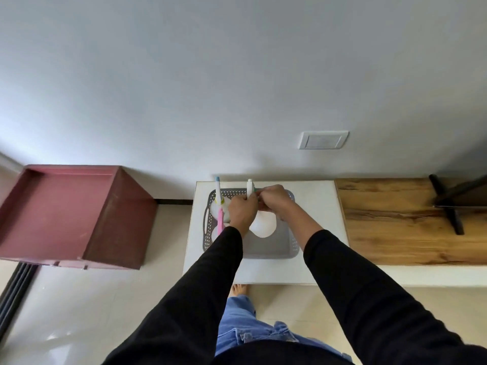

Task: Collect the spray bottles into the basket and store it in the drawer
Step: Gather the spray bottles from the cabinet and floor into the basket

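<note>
A grey perforated basket (284, 248) stands on a white tabletop (316, 206). Inside it on the left are two white spray bottles, one with a blue-tipped head (217, 188) and one with a pink trigger (220, 222). A third white spray bottle (263, 225) with a white and green head is upright over the basket's middle. My left hand (241, 210) grips its neck, and my right hand (271, 197) closes on its head from the right. Both hands hide the trigger.
A dark red open box (68, 214) sits to the left on the floor. A wooden shelf top (395, 219) with a black stand (448, 206) adjoins the white table on the right. A wall socket (323, 140) is above.
</note>
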